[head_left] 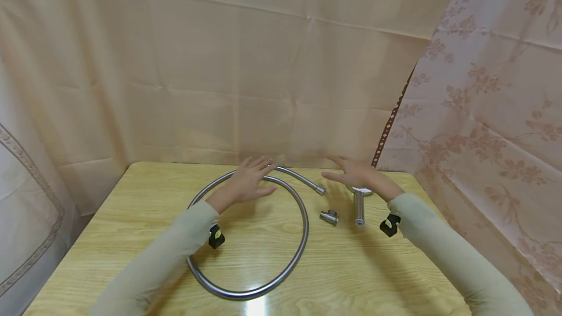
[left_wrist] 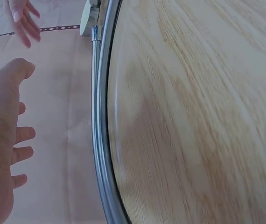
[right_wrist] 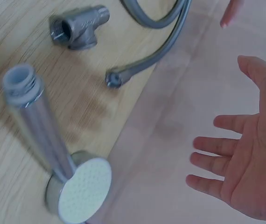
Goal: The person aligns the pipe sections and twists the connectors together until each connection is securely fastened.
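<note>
My left hand (head_left: 249, 180) hovers above the far side of a coiled metal shower hose (head_left: 306, 228), fingers spread and holding nothing. To the right, my right hand (head_left: 352, 172) is raised over a handheld shower head (head_left: 359, 207), also with straight fingers and nothing in them. In the head view that hand and wrist hide most of the shower head's round face; the right wrist view shows the white spray face (right_wrist: 86, 191) and the threaded handle end. Between the hose's end fitting (head_left: 320, 190) and the shower head lies a small metal tee fitting (head_left: 329, 217).
Everything lies on a wood-grain table (head_left: 167, 184). A beige curtain (head_left: 219, 62) hangs behind its far edge, and a floral cloth (head_left: 496, 111) hangs along the right. A black wrist camera (head_left: 216, 236) is strapped under the left sleeve, another (head_left: 390, 225) under the right.
</note>
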A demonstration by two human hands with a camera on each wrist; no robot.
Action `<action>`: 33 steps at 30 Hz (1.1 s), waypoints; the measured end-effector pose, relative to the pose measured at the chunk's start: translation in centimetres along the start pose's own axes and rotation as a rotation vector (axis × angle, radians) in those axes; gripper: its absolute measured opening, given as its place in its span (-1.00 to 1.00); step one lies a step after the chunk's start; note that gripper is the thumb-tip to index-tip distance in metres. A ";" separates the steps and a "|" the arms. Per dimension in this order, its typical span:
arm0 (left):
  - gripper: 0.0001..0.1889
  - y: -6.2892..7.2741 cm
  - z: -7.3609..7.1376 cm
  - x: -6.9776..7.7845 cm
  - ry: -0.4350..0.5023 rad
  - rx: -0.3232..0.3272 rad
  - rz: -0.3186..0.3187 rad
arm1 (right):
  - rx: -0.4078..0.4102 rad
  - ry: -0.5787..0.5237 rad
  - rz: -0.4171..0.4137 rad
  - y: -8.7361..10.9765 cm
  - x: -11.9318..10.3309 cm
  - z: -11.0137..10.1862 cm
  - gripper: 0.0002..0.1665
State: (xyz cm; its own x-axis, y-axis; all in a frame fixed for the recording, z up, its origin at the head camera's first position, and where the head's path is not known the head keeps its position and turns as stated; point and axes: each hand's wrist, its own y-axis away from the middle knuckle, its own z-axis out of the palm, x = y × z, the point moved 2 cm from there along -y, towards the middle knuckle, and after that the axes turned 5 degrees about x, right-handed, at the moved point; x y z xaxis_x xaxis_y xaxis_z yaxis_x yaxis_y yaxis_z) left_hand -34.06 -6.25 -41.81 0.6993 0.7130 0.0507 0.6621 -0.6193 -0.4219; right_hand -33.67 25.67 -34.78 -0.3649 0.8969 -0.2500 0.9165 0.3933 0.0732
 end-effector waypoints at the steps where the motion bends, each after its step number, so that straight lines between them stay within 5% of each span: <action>1: -0.27 -0.1 0.1 0.1 0.000 0.011 0.010 | 0.002 0.007 0.008 0.2 0.3 -0.1 0.03; 15: -0.29 -2.2 1.6 1.7 0.046 0.015 0.024 | -0.062 -0.108 0.090 1.0 5.5 0.3 -0.10; 25: -0.36 -4.3 3.0 3.8 0.105 0.000 0.051 | -0.158 -0.254 0.359 2.8 8.1 1.2 -0.20; 33: -0.41 -5.6 4.4 5.4 0.105 -0.041 0.076 | -0.176 -0.416 0.491 3.7 9.1 2.7 -0.29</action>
State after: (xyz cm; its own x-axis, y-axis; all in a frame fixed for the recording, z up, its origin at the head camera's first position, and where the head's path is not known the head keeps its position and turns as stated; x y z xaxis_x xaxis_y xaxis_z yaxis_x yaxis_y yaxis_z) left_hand -35.16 2.58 -43.17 0.7706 0.6267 0.1160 0.6154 -0.6845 -0.3907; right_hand -33.13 34.72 -39.38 0.2137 0.8414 -0.4964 0.9069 0.0179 0.4209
